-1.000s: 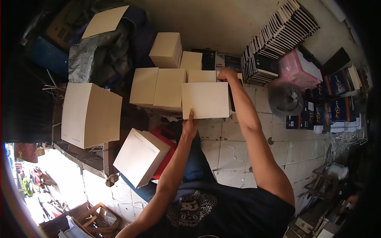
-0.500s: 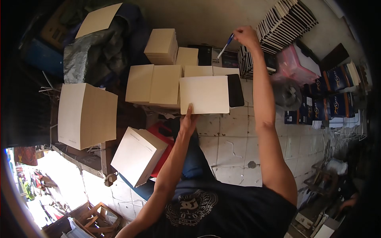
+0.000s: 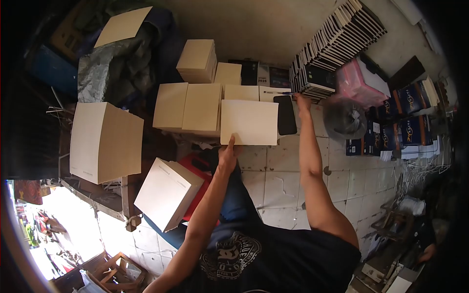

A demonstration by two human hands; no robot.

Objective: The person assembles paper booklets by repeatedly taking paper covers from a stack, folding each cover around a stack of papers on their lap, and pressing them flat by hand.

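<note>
My left hand (image 3: 228, 152) grips the lower edge of a cream paper block (image 3: 249, 122), thumb on top. Farther right, my right hand (image 3: 302, 101) is closed on a blue and white pen (image 3: 278, 93), which lies nearly level and points left. Just below that hand is a black flat object (image 3: 286, 115) with rounded corners. Stacks of cream paper (image 3: 201, 108) stand behind and left of the held block. Black-covered books (image 3: 312, 80) are stacked beyond my right hand.
A white paper stack leans on a red object (image 3: 168, 193) at lower left; another stack (image 3: 105, 141) stands on a wooden bench. At right are a pink plastic-wrapped bundle (image 3: 360, 82), a clear plastic roll (image 3: 345, 118) and blue packs (image 3: 410, 128). Part of another person's hand (image 3: 428, 253) shows at lower right.
My right hand has moved down from above the books, and the pen has turned from steeply slanted to nearly level. The held block sits slightly lower in view.
</note>
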